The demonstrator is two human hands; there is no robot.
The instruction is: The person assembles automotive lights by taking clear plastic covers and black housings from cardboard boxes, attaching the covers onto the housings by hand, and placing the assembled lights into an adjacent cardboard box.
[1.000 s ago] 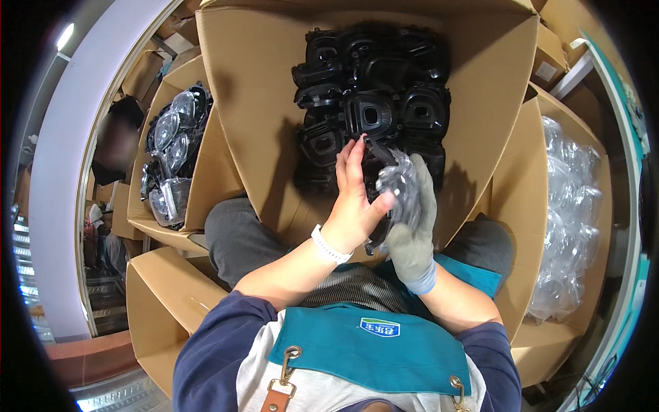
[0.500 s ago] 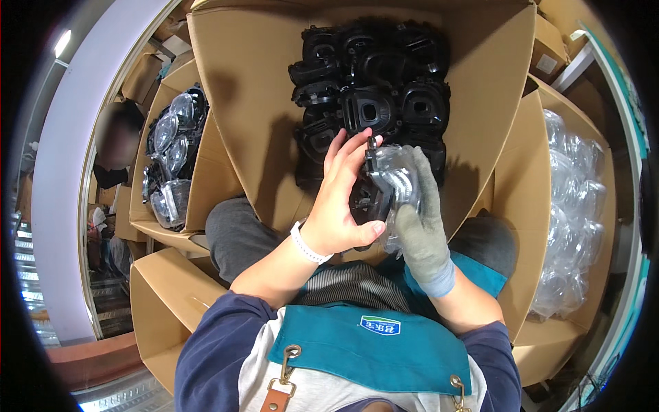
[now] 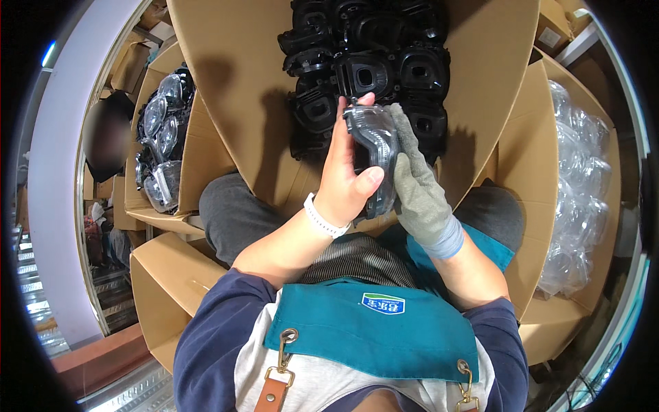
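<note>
Between my palms stands a headlight (image 3: 379, 141), a clear lens cover against a black housing, seen edge-on. My bare left hand (image 3: 340, 173) is closed around the black housing side, thumb across the near edge, fingertips at the far end. My right hand (image 3: 419, 196), in a grey-green glove, lies pressed along the clear lens side. Just beyond my hands, a big open cardboard box (image 3: 237, 75) holds several black headlight housings (image 3: 364, 74) in stacked rows. Parts of the lower housings are hidden behind my hands.
On the left, a cardboard box (image 3: 209, 154) contains several headlights with clear lenses (image 3: 165, 137). Clear lens covers (image 3: 573, 182) fill another box (image 3: 525, 161) on the right. An open box (image 3: 161, 288) sits at lower left. Another person (image 3: 110, 137) is at far left.
The lens and housing now sit closer together between my hands, and the piece is turned more upright and edge-on. The whole view has shifted slightly, so the boxes appear higher.
</note>
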